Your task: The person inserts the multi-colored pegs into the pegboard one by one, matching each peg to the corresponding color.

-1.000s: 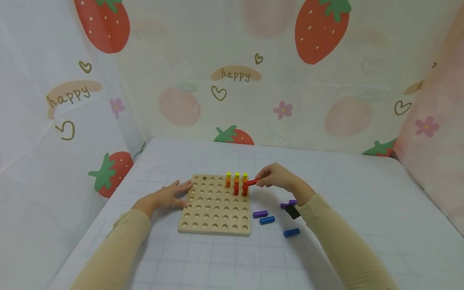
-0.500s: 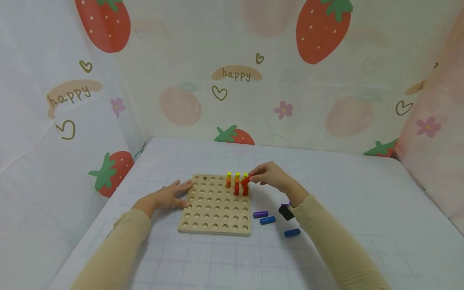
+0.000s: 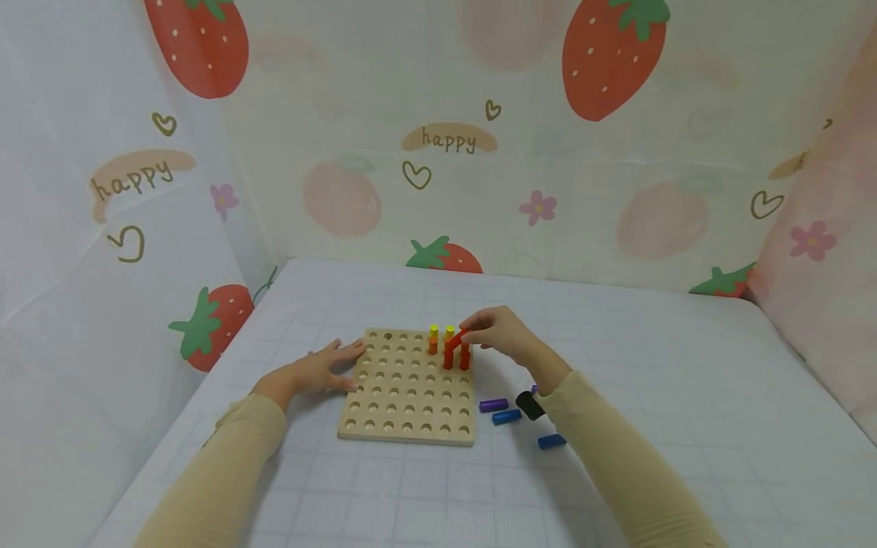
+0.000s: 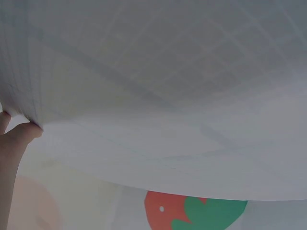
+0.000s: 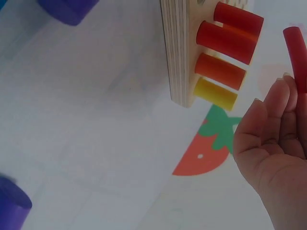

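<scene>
Contact risk at far right of pale wooden pegboard

Right hand pinches a smooth red cylindrical peg between thumb and fingers, above the far right part of the board. Left hand lies at the board's left edge, fingers and thumb spread, gripping nothing; its fingertips appear to touch the edge.

Hazards, as judged:
- Upright yellow pegs, an upright orange peg and upright red pegs could be knocked askew. Cause: the right hand works low and close beside them.
- The held peg could pivot or slip. Cause: it is gripped toward one end and tilted.
- The peg could catch a hole's rim. Cause: entry without first being brought upright.
- The board could slide on the white cloth. Cause: steadying at one edge only.
- Loose purple and blue pegs, lying right of the board, could roll. Cause: a brush from the right sleeve, which passes near them.

Position of the held peg: it projects from the right fingertips, its free end pointing left and to the near side. The head view sets that end against the top of an upright red peg, so contact cannot be judged there; the right wrist view shows a gap.
</scene>
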A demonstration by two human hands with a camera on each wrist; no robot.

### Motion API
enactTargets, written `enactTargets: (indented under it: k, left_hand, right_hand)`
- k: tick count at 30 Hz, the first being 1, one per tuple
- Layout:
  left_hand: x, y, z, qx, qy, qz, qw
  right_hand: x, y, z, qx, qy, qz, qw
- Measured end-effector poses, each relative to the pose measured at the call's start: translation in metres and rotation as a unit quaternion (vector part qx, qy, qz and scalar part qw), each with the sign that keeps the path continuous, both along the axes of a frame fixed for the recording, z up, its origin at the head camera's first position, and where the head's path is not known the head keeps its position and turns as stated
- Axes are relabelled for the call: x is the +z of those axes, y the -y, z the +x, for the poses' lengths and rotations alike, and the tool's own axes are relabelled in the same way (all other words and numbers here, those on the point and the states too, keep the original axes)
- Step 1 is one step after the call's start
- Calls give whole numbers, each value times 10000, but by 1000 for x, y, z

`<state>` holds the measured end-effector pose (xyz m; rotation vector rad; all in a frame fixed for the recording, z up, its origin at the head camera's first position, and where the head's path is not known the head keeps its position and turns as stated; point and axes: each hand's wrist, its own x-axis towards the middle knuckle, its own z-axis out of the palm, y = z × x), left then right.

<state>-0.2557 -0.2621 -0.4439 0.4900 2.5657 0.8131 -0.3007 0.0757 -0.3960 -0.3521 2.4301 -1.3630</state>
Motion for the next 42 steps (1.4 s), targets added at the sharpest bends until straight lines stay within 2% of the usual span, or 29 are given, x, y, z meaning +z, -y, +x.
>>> enactTargets:
  k: [8,23,34,42]
  left_hand:
    - [0,-1,0,9,-14,-6,10000]
    - [1,0,2,-30,-53,65,10000]
    - [-1,2,0,12,-27,9,10000]
    - [-1,2,0,33,-19,20,10000]
  right_hand:
    - [1,8,2,-176,127,-8,9998]
    - [-6,22,7,-112,-253,-114,9996]
    - [-10,36,9,-137,-565,529,9969]
    - [-14,43,7,108,-1042,1040,9890]
